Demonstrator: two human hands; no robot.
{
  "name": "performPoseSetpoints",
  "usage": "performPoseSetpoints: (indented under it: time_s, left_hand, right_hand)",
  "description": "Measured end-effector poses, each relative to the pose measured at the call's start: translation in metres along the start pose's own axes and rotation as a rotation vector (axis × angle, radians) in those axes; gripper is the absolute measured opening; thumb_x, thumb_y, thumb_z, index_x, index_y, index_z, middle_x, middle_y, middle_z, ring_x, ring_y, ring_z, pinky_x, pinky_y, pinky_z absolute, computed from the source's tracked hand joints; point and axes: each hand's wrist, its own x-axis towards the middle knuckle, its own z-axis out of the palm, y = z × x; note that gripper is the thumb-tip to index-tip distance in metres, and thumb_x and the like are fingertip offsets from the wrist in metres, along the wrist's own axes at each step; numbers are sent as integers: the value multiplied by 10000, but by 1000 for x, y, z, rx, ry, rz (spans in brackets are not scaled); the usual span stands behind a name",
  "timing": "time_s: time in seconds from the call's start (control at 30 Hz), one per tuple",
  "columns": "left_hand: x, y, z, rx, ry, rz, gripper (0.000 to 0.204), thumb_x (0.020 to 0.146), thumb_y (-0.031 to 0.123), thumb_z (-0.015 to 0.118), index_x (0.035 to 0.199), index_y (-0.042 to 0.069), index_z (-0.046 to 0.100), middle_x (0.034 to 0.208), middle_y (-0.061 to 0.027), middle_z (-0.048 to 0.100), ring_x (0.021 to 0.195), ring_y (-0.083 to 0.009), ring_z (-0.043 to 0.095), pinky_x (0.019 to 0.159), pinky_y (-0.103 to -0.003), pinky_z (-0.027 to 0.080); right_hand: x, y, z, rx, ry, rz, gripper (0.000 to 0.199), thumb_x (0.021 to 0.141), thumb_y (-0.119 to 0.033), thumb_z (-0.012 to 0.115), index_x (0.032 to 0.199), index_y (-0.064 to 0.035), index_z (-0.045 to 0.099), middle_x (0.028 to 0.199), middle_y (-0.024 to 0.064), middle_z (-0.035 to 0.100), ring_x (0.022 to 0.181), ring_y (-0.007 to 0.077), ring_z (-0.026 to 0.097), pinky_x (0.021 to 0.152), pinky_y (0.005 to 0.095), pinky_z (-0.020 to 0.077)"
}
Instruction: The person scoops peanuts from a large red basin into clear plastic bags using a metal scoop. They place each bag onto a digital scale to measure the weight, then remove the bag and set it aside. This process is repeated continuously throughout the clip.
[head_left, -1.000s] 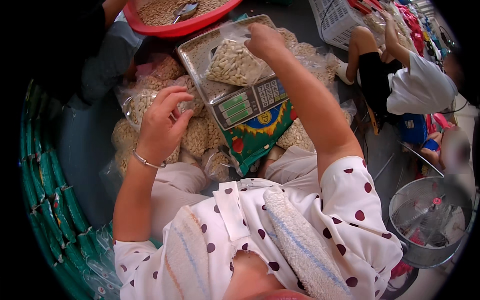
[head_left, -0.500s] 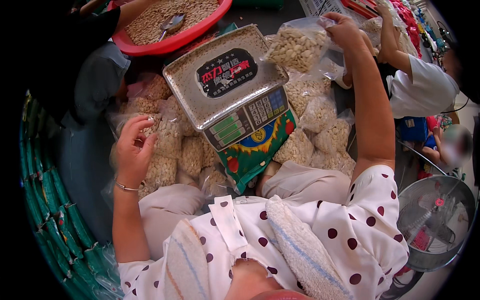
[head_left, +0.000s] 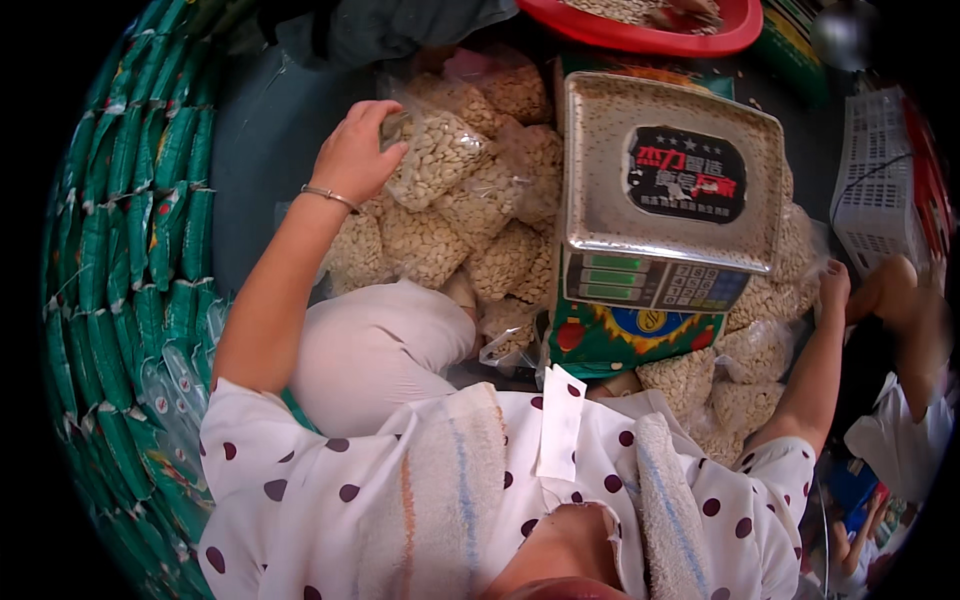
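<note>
Now we grip a clear bag of nuts (head_left: 437,155) with left hand (head_left: 355,150) fingers at ten o'clock; right hand (head_left: 832,283), at three, whose grip we cannot tell, beside the scale (head_left: 670,190).

blouse (head_left: 330,480): white, maroon dots, short sleeves | towel (head_left: 445,490): striped, over blouse | bracelet (head_left: 330,197): thin silver, left wrist | trousers (head_left: 375,345): pale

My left hand (head_left: 352,150) is gripping a clear bag of pale nuts (head_left: 440,155) atop similar bags (head_left: 470,240); the scale's (head_left: 670,180) black oval label (head_left: 686,172) and green screens (head_left: 612,277) are facing me.
</note>
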Motion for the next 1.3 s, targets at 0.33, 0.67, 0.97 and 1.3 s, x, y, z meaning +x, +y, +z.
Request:
performPoseSetpoints:
  time_s: [0.33,0.67,0.97,1.3]
  left_hand:
    - [30,-94,84,-104,-5,-533,692,683,443,726,1225,65,522,1229,-187,531,1020,-327,586,864,-416,470]
    - [-2,-110,77,-199,104,-396,238,849,280,571,809,52,624,768,-159,646,737,-340,619,663,-413,477]
    - [-40,-59,-25,-982,368,-306,250,914,214,591,730,45,573,525,25,473,473,-20,408,434,-221,330]
    - [-6,126,-76,-1295,213,154,258,950,247,544,764,72,585,486,73,400,358,8,305,319,-165,220]
  right_hand:
    - [-252,-475,-76,680,-325,-1063,287,817,88,526,1057,-43,614,1123,86,606,919,217,635,780,270,500]
    - [-319,-677,82,-213,-383,-1550,275,772,-27,536,1016,-103,638,1147,113,600,871,311,638,742,411,509]
    - [-282,-597,-50,527,-252,-1481,39,780,-74,601,809,-49,592,826,104,590,829,322,593,710,413,477]
    - [-239,-460,-213,381,172,-1288,111,799,-103,618,797,-24,540,770,131,549,763,348,559,645,396,451]
